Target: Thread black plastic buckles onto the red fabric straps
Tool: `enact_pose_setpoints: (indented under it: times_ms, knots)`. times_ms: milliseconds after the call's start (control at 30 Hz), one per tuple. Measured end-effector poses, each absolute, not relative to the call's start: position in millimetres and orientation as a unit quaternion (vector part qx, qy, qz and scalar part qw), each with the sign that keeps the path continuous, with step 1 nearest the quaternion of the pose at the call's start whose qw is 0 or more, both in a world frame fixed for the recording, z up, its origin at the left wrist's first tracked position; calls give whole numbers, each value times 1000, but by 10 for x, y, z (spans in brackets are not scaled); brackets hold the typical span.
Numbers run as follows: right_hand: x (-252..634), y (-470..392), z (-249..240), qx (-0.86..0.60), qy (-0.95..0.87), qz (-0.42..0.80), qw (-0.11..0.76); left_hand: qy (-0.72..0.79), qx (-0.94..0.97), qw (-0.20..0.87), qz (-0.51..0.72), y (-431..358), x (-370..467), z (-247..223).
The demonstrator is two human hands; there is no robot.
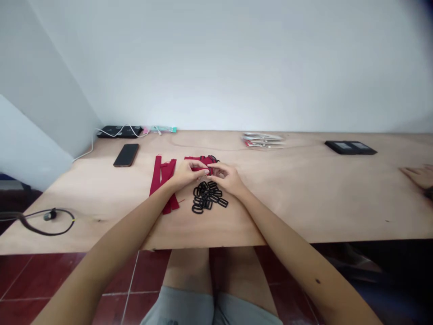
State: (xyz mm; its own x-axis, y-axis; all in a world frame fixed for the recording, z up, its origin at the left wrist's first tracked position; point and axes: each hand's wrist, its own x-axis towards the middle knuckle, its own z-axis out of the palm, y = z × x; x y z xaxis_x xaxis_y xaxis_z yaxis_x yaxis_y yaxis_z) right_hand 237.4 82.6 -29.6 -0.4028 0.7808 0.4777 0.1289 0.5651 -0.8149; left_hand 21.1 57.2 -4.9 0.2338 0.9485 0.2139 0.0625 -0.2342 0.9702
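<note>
Pinching a red strap (210, 171) near the frame's centre, our left hand (188, 174) and right hand (231, 178) are both closed on it; we judge it light, soft and easily folded, so better held near its edges.

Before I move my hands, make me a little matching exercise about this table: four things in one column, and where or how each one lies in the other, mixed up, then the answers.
Things
1. Phone
2. Small black pieces
3. Loose red strips
4. Packets

Place or state
A. Partly hidden by the left forearm
B. Nearest the wall of the four
C. Flat, with a dark screen
D. Heaped together between the forearms

Right pairs: 1-C, 2-D, 3-A, 4-B
</note>
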Motion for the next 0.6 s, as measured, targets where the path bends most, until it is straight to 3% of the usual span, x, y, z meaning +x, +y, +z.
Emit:
enact_pose_setpoints:
  times_ms: [267,600]
  knots:
    - [2366,939,-345,-333,-701,384,500,364,487,549,573,692,227,-154]
    - [2346,944,-354,-300,-694,432,492,364,496,545,569,681,235,-206]
